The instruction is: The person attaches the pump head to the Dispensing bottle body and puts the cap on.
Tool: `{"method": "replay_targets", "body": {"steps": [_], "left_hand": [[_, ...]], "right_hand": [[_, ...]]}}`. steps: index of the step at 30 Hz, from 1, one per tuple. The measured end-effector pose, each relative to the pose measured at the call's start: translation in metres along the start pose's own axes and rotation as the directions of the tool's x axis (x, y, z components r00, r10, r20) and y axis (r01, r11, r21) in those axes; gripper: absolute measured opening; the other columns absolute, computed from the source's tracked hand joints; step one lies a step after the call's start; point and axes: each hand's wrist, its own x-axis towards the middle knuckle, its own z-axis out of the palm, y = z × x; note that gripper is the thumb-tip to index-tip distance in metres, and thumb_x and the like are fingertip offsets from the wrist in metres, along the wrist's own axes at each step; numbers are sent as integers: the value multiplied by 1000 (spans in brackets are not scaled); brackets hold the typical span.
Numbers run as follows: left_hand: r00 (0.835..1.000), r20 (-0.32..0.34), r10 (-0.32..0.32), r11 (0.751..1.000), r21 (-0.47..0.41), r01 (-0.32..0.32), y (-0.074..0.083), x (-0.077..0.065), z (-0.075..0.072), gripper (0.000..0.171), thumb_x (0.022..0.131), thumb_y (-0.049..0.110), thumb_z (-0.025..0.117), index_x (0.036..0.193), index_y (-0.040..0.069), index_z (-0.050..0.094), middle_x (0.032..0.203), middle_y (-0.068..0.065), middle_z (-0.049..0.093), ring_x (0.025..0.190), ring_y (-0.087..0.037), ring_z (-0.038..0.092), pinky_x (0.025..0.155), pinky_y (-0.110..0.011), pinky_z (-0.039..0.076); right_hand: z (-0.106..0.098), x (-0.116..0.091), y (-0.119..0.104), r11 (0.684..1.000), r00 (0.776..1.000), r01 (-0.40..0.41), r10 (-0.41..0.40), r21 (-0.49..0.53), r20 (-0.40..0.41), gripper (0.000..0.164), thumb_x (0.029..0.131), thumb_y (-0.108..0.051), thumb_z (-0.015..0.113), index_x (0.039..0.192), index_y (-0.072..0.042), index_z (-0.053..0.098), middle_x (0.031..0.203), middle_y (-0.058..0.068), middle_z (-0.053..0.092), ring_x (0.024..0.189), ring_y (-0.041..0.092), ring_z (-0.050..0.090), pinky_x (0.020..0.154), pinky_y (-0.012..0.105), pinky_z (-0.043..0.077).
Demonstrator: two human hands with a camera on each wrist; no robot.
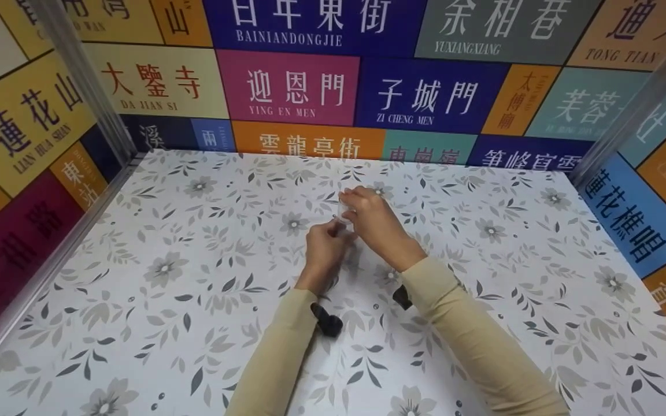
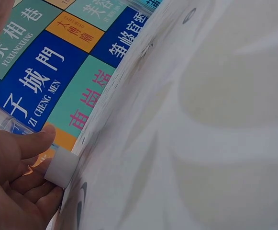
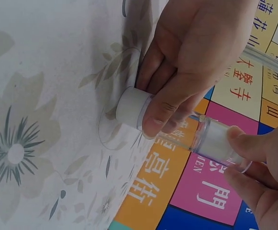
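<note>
A small clear bottle (image 3: 194, 134) with a white part at each end is between the two hands. My left hand (image 1: 324, 254) grips its lower part, just above the white lower end (image 2: 62, 167), which sits close to the tabletop. Higher up, my right hand (image 1: 379, 225) pinches the white upper end (image 3: 215, 143) between thumb and fingers. In the head view the hands hide most of the bottle. From the right wrist, the left hand (image 3: 196, 52) shows its thumb lying along the clear wall; whether the bottle touches the table I cannot tell.
The table (image 1: 206, 335) has a white cover printed with grey flowers and leaves. Upright panels of coloured blocks with Chinese lettering (image 1: 289, 86) stand behind it and on both sides. Clear corner posts (image 1: 87, 81) join them. Dark straps (image 1: 327, 320) sit at the wrists.
</note>
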Motion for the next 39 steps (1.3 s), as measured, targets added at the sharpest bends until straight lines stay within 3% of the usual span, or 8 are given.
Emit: {"method": "replay_targets", "body": {"steps": [5,17,23,26,33,39], "left_hand": [[998,-18,65,998,26,-64,0,0,-1,7,79,6,77,82,0,75,72,-6,67,62,-12,51,60,-23,42],[1000,-17,16,999,-33,-17,-1,0,2,10,81,7,77,73,5,70,66,5,56,60,-11,49,58,-22,40],[1000,-16,10,999,-49,-11,1,0,5,20,80,8,78,68,11,63,60,8,46,57,-10,43,56,-23,36],[1000,-16,12,999,-43,-13,1,0,5,22,80,6,77,66,10,60,59,8,42,57,-10,41,55,-24,35],[1000,-13,15,1000,-17,-15,2,2,2,6,78,7,77,76,4,72,62,6,52,60,-11,47,58,-23,39],[1000,8,16,1000,4,-17,-1,3,-1,11,78,7,78,73,5,69,60,5,46,58,-10,43,58,-23,36]], "right_hand": [[1,1,0,1000,1000,14,-14,-18,-3,33,90,2,67,123,5,66,118,24,65,113,38,63,95,42,54],[2,3,2,997,998,-70,70,42,1,34,87,1,72,120,2,66,116,20,66,113,34,64,98,40,52],[0,1,6,989,993,-115,116,89,-5,36,87,-1,73,122,2,66,120,20,68,116,33,64,101,41,50],[1,0,8,988,994,-106,110,109,-29,37,86,-1,73,122,3,67,121,20,68,117,34,64,103,41,50],[5,0,8,992,996,-55,62,110,-60,34,88,-1,72,121,6,67,124,19,66,119,34,63,103,39,50],[12,-3,9,988,995,-50,62,143,-76,36,88,1,71,123,5,65,125,19,65,119,34,62,104,39,49]]}}
